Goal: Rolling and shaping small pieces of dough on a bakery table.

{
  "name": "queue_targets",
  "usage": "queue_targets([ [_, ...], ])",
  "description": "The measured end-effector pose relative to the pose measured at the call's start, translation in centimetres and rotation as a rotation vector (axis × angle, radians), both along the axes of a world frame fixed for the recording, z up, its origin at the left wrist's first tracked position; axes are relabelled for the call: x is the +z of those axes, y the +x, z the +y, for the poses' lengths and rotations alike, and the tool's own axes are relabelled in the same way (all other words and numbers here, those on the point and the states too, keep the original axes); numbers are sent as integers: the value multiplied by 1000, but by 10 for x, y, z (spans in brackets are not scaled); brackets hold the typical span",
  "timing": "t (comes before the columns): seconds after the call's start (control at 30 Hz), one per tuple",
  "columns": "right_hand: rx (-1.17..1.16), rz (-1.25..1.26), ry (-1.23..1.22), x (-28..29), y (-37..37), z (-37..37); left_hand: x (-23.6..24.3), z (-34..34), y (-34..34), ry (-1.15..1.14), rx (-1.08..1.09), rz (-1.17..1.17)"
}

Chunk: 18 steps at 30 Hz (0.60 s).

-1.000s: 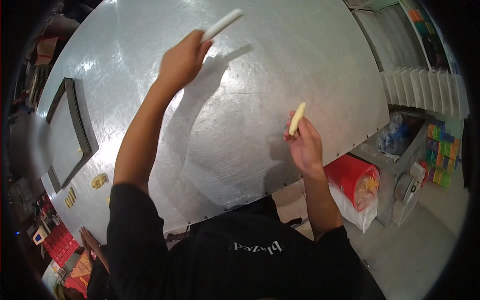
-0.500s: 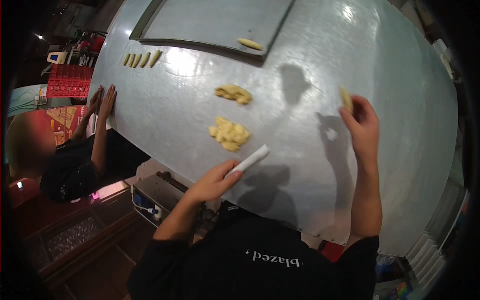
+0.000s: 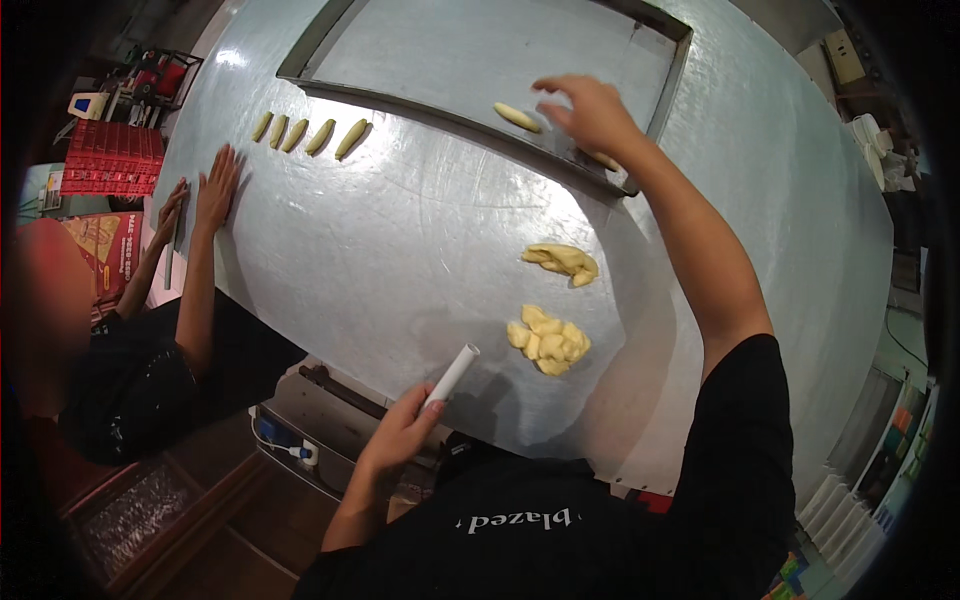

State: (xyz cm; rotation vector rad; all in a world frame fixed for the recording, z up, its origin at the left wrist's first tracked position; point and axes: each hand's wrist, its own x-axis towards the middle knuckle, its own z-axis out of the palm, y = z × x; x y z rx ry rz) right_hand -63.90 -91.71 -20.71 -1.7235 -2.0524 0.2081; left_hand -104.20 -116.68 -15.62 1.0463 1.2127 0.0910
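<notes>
My left hand grips a white plastic pipe near the table's front edge, its hollow end pointing up and away. Over the near right part of a large metal tray, my right hand is open with its fingers apart and holds nothing. Just left of those fingers a rolled dough piece lies in the tray. Another dough roll sits by the tray's near right corner, partly hidden under my right hand and wrist. Two loose piles of yellow dough rest on the table: a folded one and a lumpy one nearer me.
Several dough rolls form a row left of the tray on the metal table. At the left edge a co-worker's hands lie on the table, near another pipe. Red crates stand beyond that edge.
My right hand has swung left and away from me to the tray and let go of its dough roll, which now lies inside. My left hand still holds the pipe. The view has shifted.
</notes>
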Motion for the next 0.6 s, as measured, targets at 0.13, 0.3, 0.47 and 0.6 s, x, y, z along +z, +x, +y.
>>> queue_targets([
  [0.13,-121,203,-124,7,-2,27,-6,1,-2,-127,38,-53],
  [0.3,-8,40,-471,0,-29,29,-16,0,3,-24,-52,-42],
  [0.47,-60,84,-446,10,-38,33,-16,-4,1,-87,-61,-30],
  [0.6,9,-17,-489,3,-31,23,-17,-6,5,3,-105,-31],
])
